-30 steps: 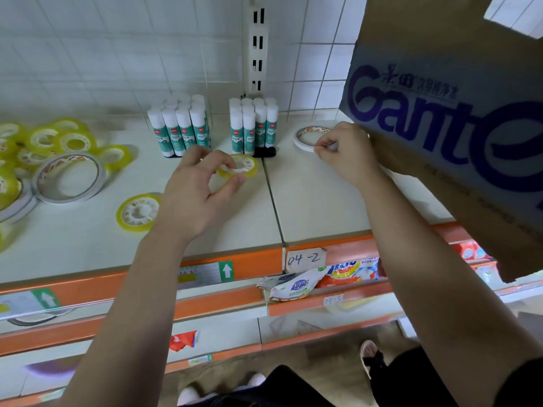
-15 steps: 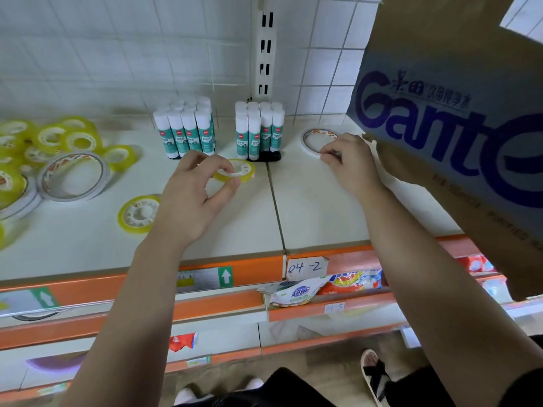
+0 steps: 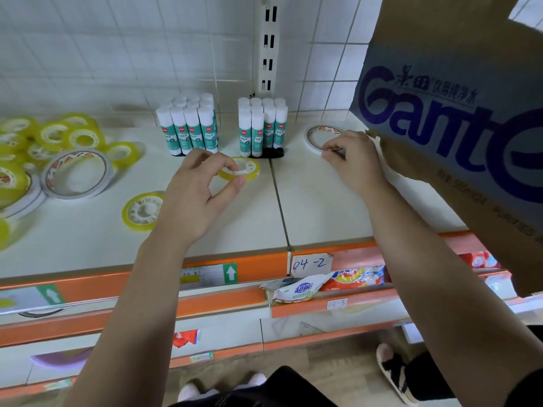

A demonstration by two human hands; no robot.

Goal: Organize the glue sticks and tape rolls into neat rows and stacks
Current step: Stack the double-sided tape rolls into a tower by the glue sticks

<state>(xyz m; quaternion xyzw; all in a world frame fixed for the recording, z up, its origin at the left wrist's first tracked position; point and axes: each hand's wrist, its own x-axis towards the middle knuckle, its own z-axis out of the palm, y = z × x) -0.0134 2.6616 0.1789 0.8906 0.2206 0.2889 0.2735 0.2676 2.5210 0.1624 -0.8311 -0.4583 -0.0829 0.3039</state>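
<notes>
Now, in the head view, the step looks like finding a neat home for two tape rolls. The left hand point(image 3: 194, 198) pinches a yellow roll point(image 3: 239, 168) between its thumb and fingers. The right hand point(image 3: 352, 160) has curled fingers that pinch the near edge of a thin white roll point(image 3: 320, 136).

To do this well, I think each roll should go down flat and be let go only when it sits firm. Same kinds should go together, yellow on yellow and white on white, with the edges lined up so a stack does not lean. The hands should move slowly near the glue sticks point(image 3: 257, 133), since they stand up tall and may tip if bumped.

The yellow roll is tipped a bit and seems lifted off the shelf point(image 3: 308, 212), just in front of the glue sticks. The white roll lies flat on the shelf, to the right of the glue sticks and near a big box point(image 3: 455, 113). A spare roll point(image 3: 142, 210), also yellow, lies flat just left of the left hand. A messy pile point(image 3: 67, 136) of rolls waits far to the left, well apart from both hands.
</notes>
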